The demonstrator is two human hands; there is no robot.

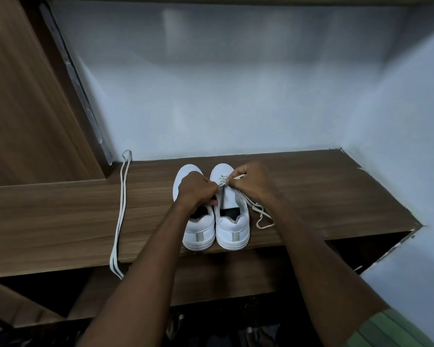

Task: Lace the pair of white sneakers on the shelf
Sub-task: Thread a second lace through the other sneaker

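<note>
Two white sneakers stand side by side on the wooden shelf (323,196), heels toward me. The left sneaker (198,229) has no lace. The right sneaker (232,226) has a white lace (261,214) threaded through its front eyelets, and the loose end trails onto the shelf at its right. My right hand (251,181) pinches a strand of this lace above the eyelets. My left hand (194,189) curls over the gap between the shoes and grips the right sneaker's left eyelet edge. A second white lace (120,214) lies stretched out on the shelf at the left.
A pale wall closes the back and right side of the shelf. A wooden panel with a metal strip (85,103) rises at the left. Below the shelf's front edge is a dark compartment holding dim objects.
</note>
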